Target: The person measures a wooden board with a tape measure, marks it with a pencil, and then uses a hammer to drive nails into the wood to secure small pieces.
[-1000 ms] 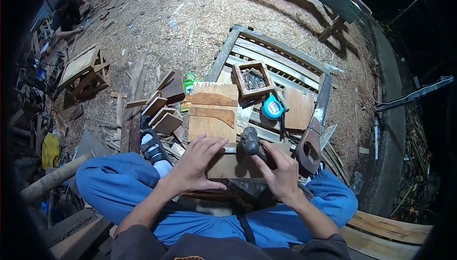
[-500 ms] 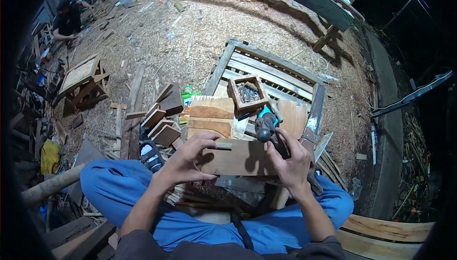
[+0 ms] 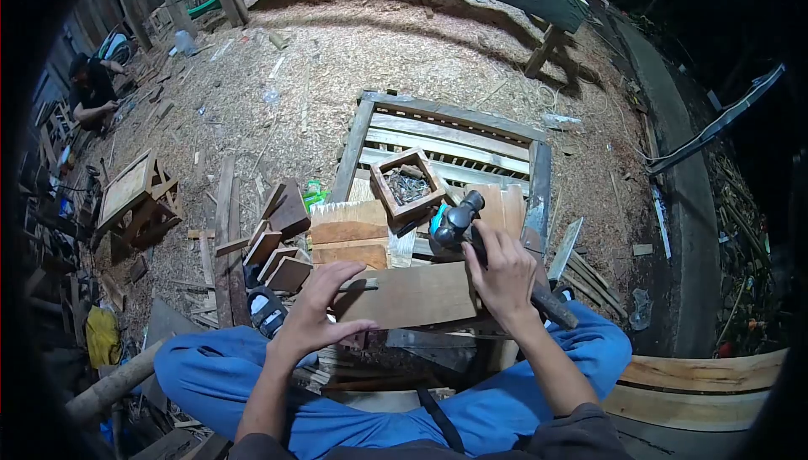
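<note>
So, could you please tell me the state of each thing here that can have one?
Left hand: curled around the left end of the wooden board
Wooden board: in one piece, partly covered by the hands
Right hand: closed around the hammer
Hammer: held
Wooden box: open, small metal pieces inside
Tape measure: partly hidden, tape out or in cannot be told

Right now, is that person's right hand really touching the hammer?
Touching. The head view shows the right hand gripping the hammer by its handle, the metal head sticking out one side, the handle's end out the other.
</note>
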### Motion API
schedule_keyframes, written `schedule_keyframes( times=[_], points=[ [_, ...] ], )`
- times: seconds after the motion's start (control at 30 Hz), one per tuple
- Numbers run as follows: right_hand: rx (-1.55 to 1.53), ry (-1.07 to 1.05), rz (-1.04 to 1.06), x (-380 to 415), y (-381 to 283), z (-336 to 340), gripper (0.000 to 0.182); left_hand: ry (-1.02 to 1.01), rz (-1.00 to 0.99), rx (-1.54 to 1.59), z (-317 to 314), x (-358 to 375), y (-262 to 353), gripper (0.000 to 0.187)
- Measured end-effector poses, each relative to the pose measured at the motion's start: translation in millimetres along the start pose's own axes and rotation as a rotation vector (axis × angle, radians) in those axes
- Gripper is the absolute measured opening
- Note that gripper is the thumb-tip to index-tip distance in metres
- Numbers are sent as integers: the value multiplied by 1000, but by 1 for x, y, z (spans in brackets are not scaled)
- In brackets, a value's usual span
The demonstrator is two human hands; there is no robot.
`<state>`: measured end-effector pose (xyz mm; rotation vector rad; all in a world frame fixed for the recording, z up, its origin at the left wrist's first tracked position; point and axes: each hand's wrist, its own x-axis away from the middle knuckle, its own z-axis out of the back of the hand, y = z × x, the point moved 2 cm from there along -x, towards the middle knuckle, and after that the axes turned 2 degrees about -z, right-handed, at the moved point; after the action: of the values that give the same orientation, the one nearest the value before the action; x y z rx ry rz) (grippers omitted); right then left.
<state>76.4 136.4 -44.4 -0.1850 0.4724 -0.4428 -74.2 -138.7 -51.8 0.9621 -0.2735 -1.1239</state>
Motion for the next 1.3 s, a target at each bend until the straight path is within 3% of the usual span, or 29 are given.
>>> schedule_keyframes(
  times=[0.2,0.37,0.53,0.73,0.83,1.03,1.3],
  points=[
    [153,3,44,-15,-15,3,36,102,53,0,-3,-18,-8,52],
    [-47,66,171,-37,-39,-9,31,152,5,-92,-6,-39,-7,36],
    [-45,-68,311,-48,-56,-42,37,161,17,-56,-18,-50,-13,34],
    [31,-84,283,-56,-58,-57,35,115,27,-162,-25,-53,-14,35],
    [-59,-207,279,-54,-52,-55,29,120,40,-168,-26,-55,-13,33],
    [-171,-98,167,-70,-48,-53,14,154,68,-160,-28,-55,-13,30],
    [-50,-105,69,-89,-61,-67,17,176,77,-158,-27,-56,-14,27]
  ],
)
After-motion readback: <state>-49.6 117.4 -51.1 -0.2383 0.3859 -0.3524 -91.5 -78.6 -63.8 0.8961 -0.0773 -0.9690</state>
